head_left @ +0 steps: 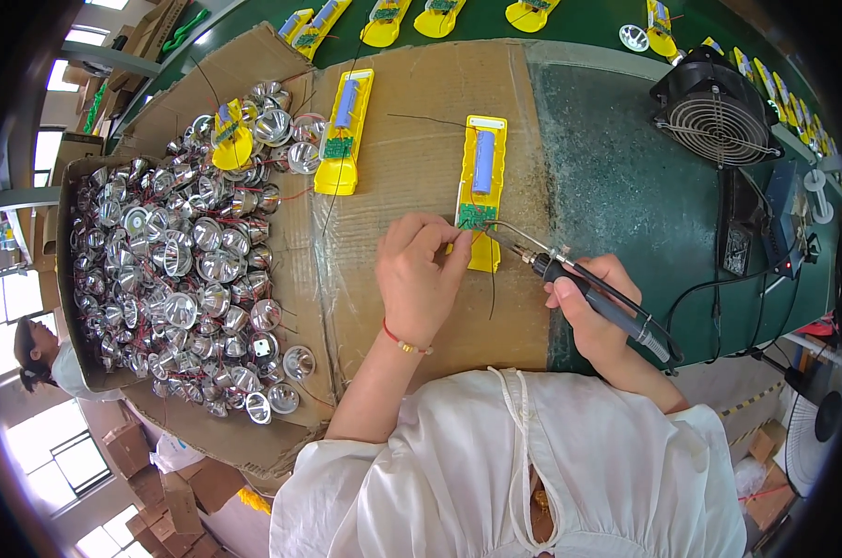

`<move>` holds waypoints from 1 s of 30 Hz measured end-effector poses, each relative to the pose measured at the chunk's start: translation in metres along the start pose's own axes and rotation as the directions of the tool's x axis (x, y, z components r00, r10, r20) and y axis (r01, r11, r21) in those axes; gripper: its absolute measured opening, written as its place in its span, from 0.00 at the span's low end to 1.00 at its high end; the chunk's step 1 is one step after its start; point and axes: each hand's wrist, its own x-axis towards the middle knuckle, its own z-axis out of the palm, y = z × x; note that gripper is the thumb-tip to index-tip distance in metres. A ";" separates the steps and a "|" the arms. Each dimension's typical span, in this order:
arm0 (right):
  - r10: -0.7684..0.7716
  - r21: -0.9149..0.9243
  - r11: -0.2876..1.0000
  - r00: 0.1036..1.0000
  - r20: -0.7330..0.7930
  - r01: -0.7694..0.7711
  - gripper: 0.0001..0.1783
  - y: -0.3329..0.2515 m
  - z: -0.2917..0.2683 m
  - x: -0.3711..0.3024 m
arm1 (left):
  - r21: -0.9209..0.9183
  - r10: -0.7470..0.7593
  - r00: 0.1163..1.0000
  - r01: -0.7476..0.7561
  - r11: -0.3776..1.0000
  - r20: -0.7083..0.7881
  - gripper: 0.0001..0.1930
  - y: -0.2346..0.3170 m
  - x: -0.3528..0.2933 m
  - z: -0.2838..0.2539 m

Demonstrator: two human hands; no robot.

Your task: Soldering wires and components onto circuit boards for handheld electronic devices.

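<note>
Left hand (419,279) at centre, grip narrow, thumb and forefinger pinched on a thin wire at the green circuit board (475,216) of a yellow torch half-shell (481,191). Right hand (588,307) at 4 o'clock from that board, grip closed around the dark handle of a soldering iron (579,279), metal tip reaching to 10 o'clock and touching the board's edge. Half-shell lying open on the cardboard sheet (412,307) covering the worktop (616,195), blue cylindrical battery (483,161) seated in its upper part, just beyond the fingertips. Second yellow half-shell (345,132) at 10 o'clock from the hands, well apart, also with a blue battery. Heap of silver reflector cups (179,260) with red wires at 9 o'clock, spilling from a cardboard box. Black fan (716,107) with a wire guard at 2 o'clock. Row of further yellow shells (440,17) along 12 o'clock on the green surface.
</note>
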 end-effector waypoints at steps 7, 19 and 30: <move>-0.083 0.071 0.993 0.992 -0.099 0.091 0.08 -0.005 -0.003 -0.006 | 0.014 0.014 1.000 -0.014 1.000 -0.002 0.05 0.001 0.001 0.001; -0.119 0.136 0.981 0.981 -0.154 0.140 0.09 0.008 -0.014 -0.006 | 0.008 -0.018 1.000 0.018 1.000 0.010 0.05 0.003 0.003 -0.002; -0.062 0.011 0.998 0.976 -0.210 0.066 0.09 0.016 -0.054 -0.011 | 0.087 -0.121 0.901 0.093 0.992 0.416 0.07 0.014 0.046 0.001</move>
